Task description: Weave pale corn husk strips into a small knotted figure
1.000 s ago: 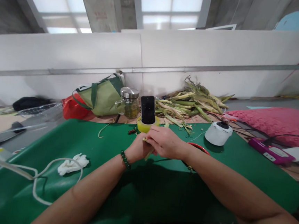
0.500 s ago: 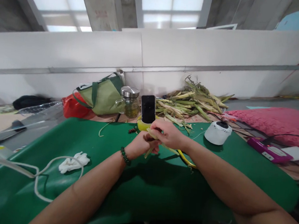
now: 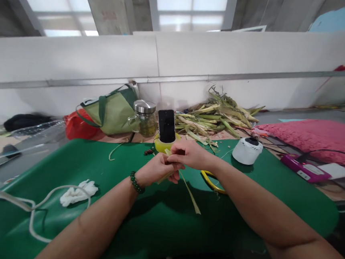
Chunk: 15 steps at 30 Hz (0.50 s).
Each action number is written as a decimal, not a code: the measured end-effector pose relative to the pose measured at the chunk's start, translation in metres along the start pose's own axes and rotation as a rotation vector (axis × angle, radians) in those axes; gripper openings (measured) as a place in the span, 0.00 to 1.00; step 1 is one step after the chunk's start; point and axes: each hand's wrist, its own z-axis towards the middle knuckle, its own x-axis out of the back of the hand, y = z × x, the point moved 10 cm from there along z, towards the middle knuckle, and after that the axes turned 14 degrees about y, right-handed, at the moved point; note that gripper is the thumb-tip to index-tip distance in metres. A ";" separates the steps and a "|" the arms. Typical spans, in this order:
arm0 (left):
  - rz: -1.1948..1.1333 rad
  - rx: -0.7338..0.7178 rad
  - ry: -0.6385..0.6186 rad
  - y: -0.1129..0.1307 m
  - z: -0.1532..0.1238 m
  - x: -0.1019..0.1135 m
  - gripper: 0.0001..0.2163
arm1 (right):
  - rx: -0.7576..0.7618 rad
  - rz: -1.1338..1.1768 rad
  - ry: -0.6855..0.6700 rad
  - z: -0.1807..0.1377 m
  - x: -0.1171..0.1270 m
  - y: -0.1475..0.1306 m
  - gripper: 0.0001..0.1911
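My left hand [image 3: 156, 169], with a green bead bracelet [image 3: 137, 182] at the wrist, is closed on pale green leaf strips [image 3: 191, 195]. One long strip hangs down to the right over the green mat [image 3: 99, 211]. My right hand [image 3: 190, 154] meets the left one from above, its thumb and fingers pinched on the same strips. Most of what lies between the fingers is hidden. Just behind the hands a phone [image 3: 166, 125] stands upright by a yellow roll [image 3: 160, 146]. A yellow ring-shaped handle [image 3: 211, 183] lies beside my right forearm.
A heap of dried leaves [image 3: 219, 115] lies against the wall. A glass jug [image 3: 144, 121] and a green bag [image 3: 110, 114] stand to its left. A white spool [image 3: 247, 151], a purple power strip [image 3: 304, 168] and pink fabric [image 3: 313, 136] are at right. White tissue [image 3: 78, 193] and a cable [image 3: 31, 224] lie left.
The long strip, earlier pointing right beneath my right hand, now hangs downward toward me. Both hands stay together with the strips between them. The whole view has shifted slightly.
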 end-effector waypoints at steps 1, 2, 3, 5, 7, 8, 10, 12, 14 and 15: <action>0.014 -0.007 0.009 0.000 0.000 0.000 0.14 | 0.035 -0.026 0.003 0.000 0.000 -0.003 0.13; 0.027 -0.018 0.012 0.000 0.000 0.001 0.13 | 0.070 -0.044 0.008 -0.001 -0.001 -0.007 0.13; 0.037 -0.031 0.016 0.000 0.000 0.001 0.12 | 0.102 -0.057 0.013 -0.002 -0.002 -0.011 0.13; 0.052 -0.050 0.024 0.000 0.000 0.001 0.10 | 0.153 -0.069 0.017 -0.004 -0.004 -0.018 0.13; 0.068 -0.047 0.039 -0.002 0.000 0.001 0.08 | 0.168 -0.073 0.000 -0.006 -0.008 -0.021 0.12; 0.075 -0.039 0.050 -0.004 0.000 0.001 0.08 | 0.166 -0.077 -0.014 -0.006 -0.010 -0.021 0.12; 0.082 -0.031 0.065 -0.006 0.000 0.001 0.07 | 0.159 -0.092 -0.036 -0.008 -0.013 -0.020 0.11; 0.082 -0.029 0.066 -0.006 0.000 -0.001 0.07 | 0.164 -0.111 -0.046 -0.009 -0.015 -0.020 0.11; 0.079 -0.021 0.062 -0.008 -0.001 -0.002 0.07 | 0.182 -0.129 -0.053 -0.010 -0.016 -0.022 0.11; 0.078 -0.015 0.060 -0.008 -0.001 -0.003 0.07 | 0.192 -0.138 -0.055 -0.010 -0.017 -0.023 0.11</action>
